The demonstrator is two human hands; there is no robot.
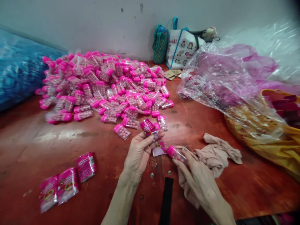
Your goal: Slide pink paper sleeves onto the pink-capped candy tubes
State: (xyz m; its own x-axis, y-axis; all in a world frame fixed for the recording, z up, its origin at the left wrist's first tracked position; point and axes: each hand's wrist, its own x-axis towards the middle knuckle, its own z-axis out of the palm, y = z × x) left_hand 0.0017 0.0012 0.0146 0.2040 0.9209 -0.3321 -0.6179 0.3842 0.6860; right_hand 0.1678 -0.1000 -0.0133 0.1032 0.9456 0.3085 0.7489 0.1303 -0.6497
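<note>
My left hand (140,147) is closed, pinching a glossy pink printed plastic sleeve (148,126) between thumb and fingers. Just below those fingers, another pink printed sleeve (159,148) lies on the table. In my right hand (195,173) is a small clear candy bottle (179,155) with a pink cap and pink balls inside, tilted with its cap toward my left hand. A crumpled beige cloth (217,154) spreads beside and under the right hand; whether the fingers also grip it, I cannot tell. One bottle (162,122) rests just beyond my left fingertips.
A large heap of pink-capped candy bottles (100,81) covers the back left of the red table (112,187). Several flat printed sleeves (67,185) lie front left. At right are clear plastic sheeting (211,81) and a yellow basket (248,125). Bags (180,48) stand against the wall.
</note>
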